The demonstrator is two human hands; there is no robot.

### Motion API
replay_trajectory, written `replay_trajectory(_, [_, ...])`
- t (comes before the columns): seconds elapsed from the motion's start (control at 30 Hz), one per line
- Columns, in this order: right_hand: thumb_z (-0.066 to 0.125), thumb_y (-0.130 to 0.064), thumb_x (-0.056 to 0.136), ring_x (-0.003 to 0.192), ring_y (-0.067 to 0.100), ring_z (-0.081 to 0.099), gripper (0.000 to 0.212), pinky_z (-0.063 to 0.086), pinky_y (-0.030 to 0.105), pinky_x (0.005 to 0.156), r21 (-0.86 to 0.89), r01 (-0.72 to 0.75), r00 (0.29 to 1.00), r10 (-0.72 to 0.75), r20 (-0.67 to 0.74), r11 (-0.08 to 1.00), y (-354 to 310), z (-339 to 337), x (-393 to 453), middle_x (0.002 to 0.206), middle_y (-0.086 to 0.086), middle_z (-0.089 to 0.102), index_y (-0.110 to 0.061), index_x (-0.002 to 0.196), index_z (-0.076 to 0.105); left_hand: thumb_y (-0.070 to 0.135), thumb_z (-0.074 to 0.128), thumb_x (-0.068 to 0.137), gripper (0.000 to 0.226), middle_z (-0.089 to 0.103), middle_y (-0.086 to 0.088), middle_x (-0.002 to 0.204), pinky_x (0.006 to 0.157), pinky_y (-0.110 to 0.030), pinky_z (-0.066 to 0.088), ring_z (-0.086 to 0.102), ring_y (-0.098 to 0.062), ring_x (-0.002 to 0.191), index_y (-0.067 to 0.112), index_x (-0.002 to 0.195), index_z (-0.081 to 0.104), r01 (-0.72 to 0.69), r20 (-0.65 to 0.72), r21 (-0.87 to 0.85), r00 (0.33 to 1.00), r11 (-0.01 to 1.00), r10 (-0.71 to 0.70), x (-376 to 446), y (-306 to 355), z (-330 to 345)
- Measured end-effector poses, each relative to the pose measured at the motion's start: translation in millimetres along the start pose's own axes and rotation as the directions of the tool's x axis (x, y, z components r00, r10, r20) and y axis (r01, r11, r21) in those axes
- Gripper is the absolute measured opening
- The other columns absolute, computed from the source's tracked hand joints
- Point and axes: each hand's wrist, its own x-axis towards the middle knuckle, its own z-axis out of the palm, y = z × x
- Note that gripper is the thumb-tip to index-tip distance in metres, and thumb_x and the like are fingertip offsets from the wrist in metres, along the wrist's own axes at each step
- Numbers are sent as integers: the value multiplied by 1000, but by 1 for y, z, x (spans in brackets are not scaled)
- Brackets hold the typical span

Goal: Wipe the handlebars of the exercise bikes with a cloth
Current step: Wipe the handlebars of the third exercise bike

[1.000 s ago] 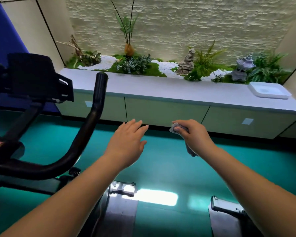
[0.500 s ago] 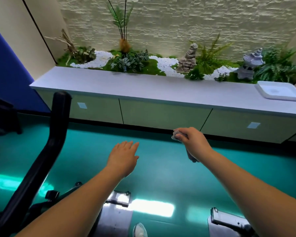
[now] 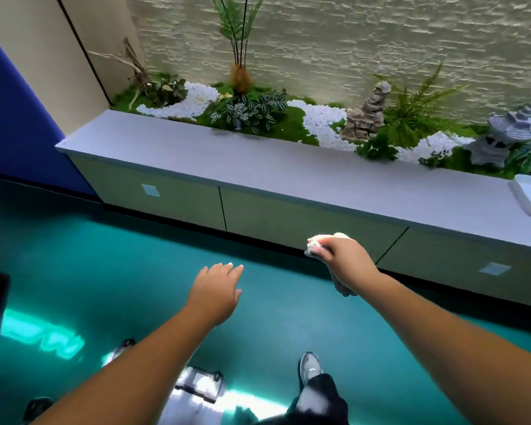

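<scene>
Both hands reach forward: left hand (image 3: 216, 292) flat, right hand (image 3: 344, 259) curled.

A single wide-angle view from the person's head looks forward and down, tilted. Both forearms reach in from the bottom edge, close to the lens. Past them lie the teal floor (image 3: 111, 265), a long cabinet (image 3: 288, 179) crossing the frame, and a stone wall (image 3: 350, 41) farthest off.
</scene>
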Motion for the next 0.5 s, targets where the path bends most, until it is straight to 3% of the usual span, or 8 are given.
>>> replay_trajectory(0.07, [39,-47,88,74,30,66,19,53,33,62,-18,40,998,-39,50,999,4,-11,35,55,2,59,-39,83,56,42,38,98,56,32,-1,152,113,-39,23,28,-20,139,23,149,23,66,1,-8,998,998,-66,25,0,-3])
replay_trajectory(0.13, [39,-54,91,61,20,62,26,53,31,65,-16,103,993,-101,65,995,7,-23,68,71,-4,59,-40,89,60,41,37,98,56,33,-2,153,113,-38,24,29,-20,140,23,149,24,127,-10,-13,992,992,-128,47,2,-8])
replay_trajectory(0.2, [42,-47,96,54,8,48,26,51,28,66,-20,203,977,-201,74,979,5,-32,97,65,-10,54,-34,96,64,41,36,99,57,31,-2,154,114,-37,22,26,-20,141,24,151,21,181,18,-26,983,983,-181,64,3,-14])
replay_trajectory(0.27, [45,-45,96,54,7,47,24,46,18,54,-6,271,958,-269,97,963,2,-35,128,78,-9,56,-33,100,64,41,33,100,56,29,0,155,115,-36,17,23,-19,143,24,151,18,249,32,-31,968,968,-248,75,0,-17])
replay_trajectory(0.33, [46,-47,95,54,10,51,23,41,22,50,-16,292,948,-287,139,956,-3,-31,157,95,-7,53,-35,103,64,42,32,100,56,30,1,154,115,-36,16,23,-19,142,24,151,18,302,36,-35,953,953,-300,82,-7,-18])
replay_trajectory(0.5, [47,-48,94,60,14,57,23,50,29,67,8,420,882,-410,231,908,-31,-6,226,95,-6,53,-38,108,62,40,35,100,56,28,0,154,117,-40,13,21,-22,143,23,151,20,434,79,-126,901,892,-427,91,-36,-25])
